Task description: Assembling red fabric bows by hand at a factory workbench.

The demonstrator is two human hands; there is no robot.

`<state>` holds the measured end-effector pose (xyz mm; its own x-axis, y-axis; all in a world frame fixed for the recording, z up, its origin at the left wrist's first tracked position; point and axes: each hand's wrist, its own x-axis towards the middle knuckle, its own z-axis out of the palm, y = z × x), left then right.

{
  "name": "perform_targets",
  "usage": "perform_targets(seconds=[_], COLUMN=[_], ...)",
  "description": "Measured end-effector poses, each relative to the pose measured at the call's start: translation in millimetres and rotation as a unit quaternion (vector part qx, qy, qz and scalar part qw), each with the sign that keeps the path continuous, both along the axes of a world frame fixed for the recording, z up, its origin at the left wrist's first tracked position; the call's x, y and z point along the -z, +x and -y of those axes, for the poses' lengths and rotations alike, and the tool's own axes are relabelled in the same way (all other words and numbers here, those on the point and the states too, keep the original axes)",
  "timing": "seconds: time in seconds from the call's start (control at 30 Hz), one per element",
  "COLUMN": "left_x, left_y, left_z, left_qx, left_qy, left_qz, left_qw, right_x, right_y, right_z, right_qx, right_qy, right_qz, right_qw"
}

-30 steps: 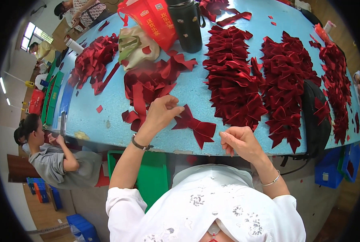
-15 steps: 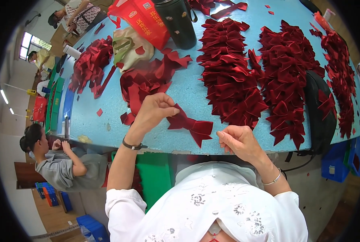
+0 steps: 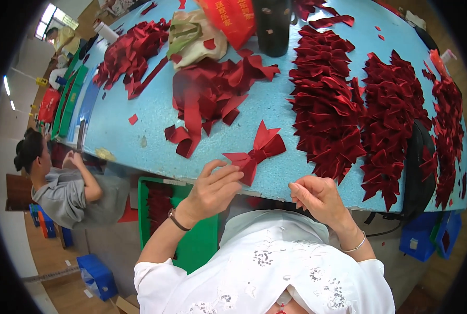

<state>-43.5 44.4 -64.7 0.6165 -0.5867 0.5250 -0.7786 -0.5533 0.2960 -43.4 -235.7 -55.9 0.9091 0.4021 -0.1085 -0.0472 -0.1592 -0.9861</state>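
A dark red velvet ribbon bow (image 3: 258,152) lies at the table's near edge, one pointed tail toward the far side and its folded loops spread. My left hand (image 3: 212,189) is closed at the bow's near left end, fingertips on the ribbon. To the right of the bow and apart from it, my right hand (image 3: 318,198) is held with thumb and fingers pressed together. Whatever may be between those fingers is too small or hidden to make out. Beyond the bow lies a loose heap of cut red ribbon strips (image 3: 207,89).
Long rows of finished bows (image 3: 325,104) cover the right side, beside a black bag (image 3: 419,162). Farther back stand a dark bottle (image 3: 273,29), a red bag (image 3: 231,21) and a cloth bag (image 3: 194,36). A green crate (image 3: 194,243) sits below the edge; a co-worker (image 3: 68,183) sits left.
The bow has turned, and a tail now points away from me. My left hand has come nearer and lower around its near end. My view has shifted, while my right hand keeps its pinch.
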Motion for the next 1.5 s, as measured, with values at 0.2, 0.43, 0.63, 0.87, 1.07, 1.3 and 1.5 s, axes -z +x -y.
perform_targets(seconds=[0.2, 0.43, 0.63, 0.87, 1.07, 1.3, 1.5], left_x=[7, 15, 23, 20, 18, 10, 3], left_y=[-16, -3, 5, 11, 13, 18, 25], left_z=[-5, 12, 13, -1, -6, 16, 48], left_qx=[-0.096, -0.104, -0.093, -0.131, -0.172, -0.159, -0.194], left_qy=[-0.072, -0.112, -0.12, -0.109, -0.146, -0.162, -0.079], left_qz=[0.015, 0.006, -0.019, -0.009, -0.039, -0.064, -0.076], left_qw=[0.993, 0.988, 0.988, 0.985, 0.973, 0.972, 0.975], right_x=[4, 0, 0, 1, 4, 2, 3], right_y=[9, 17, 27, 41, 42, 37, 28], right_z=[-9, -18, -22, -40, -42, -33, -21], right_qx=[-0.002, 0.038, 0.078, 0.126, 0.102, 0.099, 0.097], right_qy=[-0.07, -0.072, -0.029, 0.065, 0.086, 0.064, 0.06], right_qz=[0.081, 0.13, 0.131, 0.096, 0.057, 0.052, 0.05], right_qw=[0.994, 0.988, 0.988, 0.985, 0.989, 0.992, 0.992])
